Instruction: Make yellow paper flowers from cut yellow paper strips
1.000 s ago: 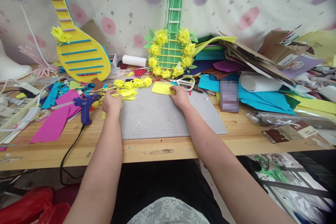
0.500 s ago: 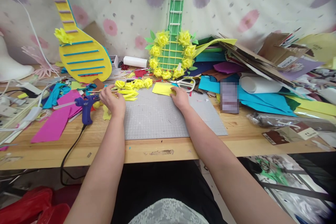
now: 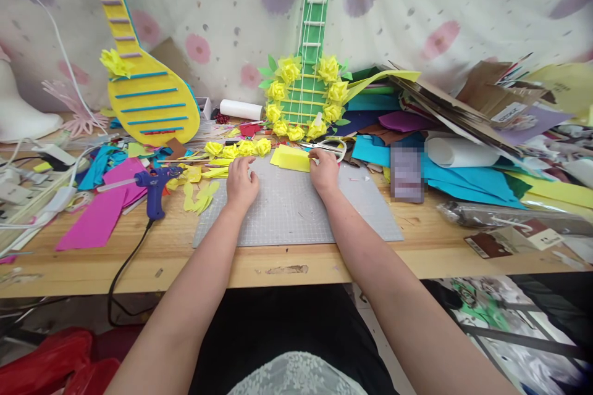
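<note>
My right hand (image 3: 324, 173) has its fingers closed at the right end of a yellow paper piece (image 3: 291, 158), which lies at the back of the grey cutting mat (image 3: 287, 210). Over the mat's left side my left hand (image 3: 242, 184) is open, thumb apart from the curved fingers, and nothing shows in it. Just behind it sits a row of yellow paper flowers (image 3: 245, 148). Yellow petal-shaped cutouts (image 3: 202, 197) lie to its left. Scissors with white handles (image 3: 334, 147) rest behind my right hand.
A blue glue gun (image 3: 156, 188) with a black cord stands left, beside pink paper (image 3: 95, 219). At the back lean a yellow paper guitar (image 3: 151, 99) and a green one (image 3: 315, 18) ringed with flowers. Coloured sheets (image 3: 467, 182) and cardboard pile up at right.
My left hand has moved right, from beside the glue gun and yellow strips to over the mat. My right hand stays at the yellow paper. The view has shifted slightly.
</note>
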Motion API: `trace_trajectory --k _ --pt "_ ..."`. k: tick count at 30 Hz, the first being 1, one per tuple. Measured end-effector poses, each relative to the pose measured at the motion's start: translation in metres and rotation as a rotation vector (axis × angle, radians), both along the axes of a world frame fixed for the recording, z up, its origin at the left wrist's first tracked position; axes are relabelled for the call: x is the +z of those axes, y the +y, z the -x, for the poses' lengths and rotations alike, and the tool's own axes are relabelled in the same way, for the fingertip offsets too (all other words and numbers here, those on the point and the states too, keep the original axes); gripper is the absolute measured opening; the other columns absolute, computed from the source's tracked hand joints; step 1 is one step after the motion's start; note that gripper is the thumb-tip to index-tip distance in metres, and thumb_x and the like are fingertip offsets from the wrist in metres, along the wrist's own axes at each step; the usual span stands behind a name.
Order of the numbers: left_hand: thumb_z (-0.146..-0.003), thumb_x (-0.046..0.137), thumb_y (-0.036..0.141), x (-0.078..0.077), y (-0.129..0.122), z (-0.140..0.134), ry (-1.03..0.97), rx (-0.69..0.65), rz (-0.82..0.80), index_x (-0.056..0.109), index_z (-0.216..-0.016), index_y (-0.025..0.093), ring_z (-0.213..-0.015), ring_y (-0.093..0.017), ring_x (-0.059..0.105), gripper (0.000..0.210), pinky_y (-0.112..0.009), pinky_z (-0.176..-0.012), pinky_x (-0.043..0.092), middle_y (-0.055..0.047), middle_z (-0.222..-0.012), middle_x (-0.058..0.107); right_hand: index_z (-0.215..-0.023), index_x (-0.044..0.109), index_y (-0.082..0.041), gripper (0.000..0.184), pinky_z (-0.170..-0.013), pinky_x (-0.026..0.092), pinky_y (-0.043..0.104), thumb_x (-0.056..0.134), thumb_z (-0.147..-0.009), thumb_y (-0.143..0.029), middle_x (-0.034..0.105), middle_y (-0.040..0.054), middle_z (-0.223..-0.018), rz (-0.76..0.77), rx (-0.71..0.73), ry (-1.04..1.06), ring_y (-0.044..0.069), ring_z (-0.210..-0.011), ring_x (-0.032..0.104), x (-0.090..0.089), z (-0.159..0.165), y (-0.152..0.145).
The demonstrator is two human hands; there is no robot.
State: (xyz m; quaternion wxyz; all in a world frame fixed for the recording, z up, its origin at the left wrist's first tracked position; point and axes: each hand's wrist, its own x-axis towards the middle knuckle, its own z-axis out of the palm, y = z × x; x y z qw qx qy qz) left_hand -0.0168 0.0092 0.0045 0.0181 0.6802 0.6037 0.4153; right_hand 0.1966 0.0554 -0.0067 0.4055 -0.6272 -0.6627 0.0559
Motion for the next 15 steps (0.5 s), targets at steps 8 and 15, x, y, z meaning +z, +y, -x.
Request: trace_trajectory --k 8,15 --pt "-0.066 0.06 0.019 0.002 -0.004 -0.005 0.08 -0.11 -0.031 0.043 -0.116 0.018 -0.114 -0.026 0.04 0.052 -0.042 -0.097 0.032 -0.012 -0.117 0.047 -0.092 0.06 -0.02 0.024 -0.086 0.037 0.037 0.042 -0.077 -0.014 0.064 0.0067 -0.093 -0.052 0.133 -0.061 0.023 -0.097 0.05 0.023 0.011 -0.018" --pt "-0.067 0.061 0.02 -0.001 -0.005 -0.016 0.17 -0.306 0.145 0.045 -0.12 0.02 -0.097 -0.023 0.05 0.056 -0.038 -0.088 0.037 -0.007 -0.102 0.058 -0.081 0.061 -0.022 0.021 -0.072 0.043 0.03 0.053 -0.065 -0.009 0.066 0.0012 -0.081 0.309 0.473 -0.05 0.016 -0.076 0.059 0.018 0.013 -0.032"
